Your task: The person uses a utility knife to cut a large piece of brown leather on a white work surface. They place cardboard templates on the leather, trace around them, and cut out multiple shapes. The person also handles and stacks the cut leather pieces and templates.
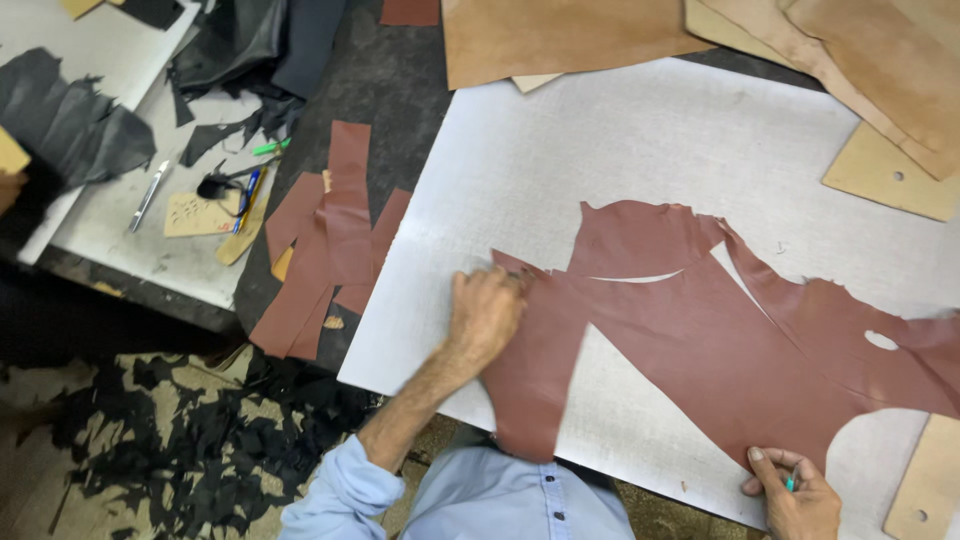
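My left hand (485, 315) is pressed flat, fingers curled, on the left end of the reddish-brown leather piece (700, 345). The piece lies on the white cutting board (560, 150) on the desk. My right hand (795, 490) pinches its lower right edge and also grips a small green-tipped tool (792, 481). The leather's long axis runs left to right between both hands. My left hand is nearer its cut notch. Cut strips (325, 240) are stacked left of the board, and tan templates (880, 60) lie at top right.
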`<state>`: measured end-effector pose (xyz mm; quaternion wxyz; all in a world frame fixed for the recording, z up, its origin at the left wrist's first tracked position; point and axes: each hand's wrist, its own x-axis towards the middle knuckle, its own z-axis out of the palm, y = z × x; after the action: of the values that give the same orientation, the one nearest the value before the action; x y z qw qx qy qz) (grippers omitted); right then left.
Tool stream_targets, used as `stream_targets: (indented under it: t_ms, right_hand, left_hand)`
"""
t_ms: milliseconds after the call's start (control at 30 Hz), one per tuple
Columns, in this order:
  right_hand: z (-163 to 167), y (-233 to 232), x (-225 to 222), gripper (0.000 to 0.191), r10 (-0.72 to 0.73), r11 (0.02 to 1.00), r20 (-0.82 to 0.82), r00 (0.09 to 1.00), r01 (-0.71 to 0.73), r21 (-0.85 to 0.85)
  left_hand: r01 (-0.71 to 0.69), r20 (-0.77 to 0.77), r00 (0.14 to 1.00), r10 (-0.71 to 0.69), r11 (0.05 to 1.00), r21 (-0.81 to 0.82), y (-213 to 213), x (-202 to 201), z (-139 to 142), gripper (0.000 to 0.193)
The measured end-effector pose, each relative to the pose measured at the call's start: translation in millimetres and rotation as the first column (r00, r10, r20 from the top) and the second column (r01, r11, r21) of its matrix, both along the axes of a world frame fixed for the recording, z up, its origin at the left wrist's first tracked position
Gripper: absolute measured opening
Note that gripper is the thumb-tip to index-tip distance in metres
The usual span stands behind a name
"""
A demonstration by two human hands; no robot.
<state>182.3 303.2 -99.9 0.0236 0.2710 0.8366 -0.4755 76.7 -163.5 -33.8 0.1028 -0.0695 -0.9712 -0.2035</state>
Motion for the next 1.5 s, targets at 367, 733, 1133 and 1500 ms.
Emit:
stream_targets:
  t_ms: [367,733,1133,1500]
  right_hand:
    - [-3.6,-3.5,-11.2,0.039,-0.013,0.991,0.102,0.995,-0.001,0.135]
    - [31.9,-30.8,-6.5,0.033,-0.177,0.976,0.132,0.975,0.156,0.152]
    - [29.8,-19.7,-4.5,0.027,-0.168,0.986,0.101,0.981,0.166,0.030]
    - [24.4,11.4,1.6,0.021,0.051,0.991,0.068,0.996,-0.042,-0.128]
  left_hand:
    - [0.024,-0.228,0.974,-0.004,0.996,0.088,-60.7,-93.5,26.1,0.020]
    - [0.093,-0.192,0.974,-0.118,0.986,-0.137,-18.4,-134.7,0.2,0.076]
    - [0.540,0.037,0.841,-0.540,0.833,-0.121,187.7,-65.8,-38.6,0.116]
    - [0.663,0.020,0.745,-0.667,0.737,-0.128,317.0,-34.3,-39.0,0.116]
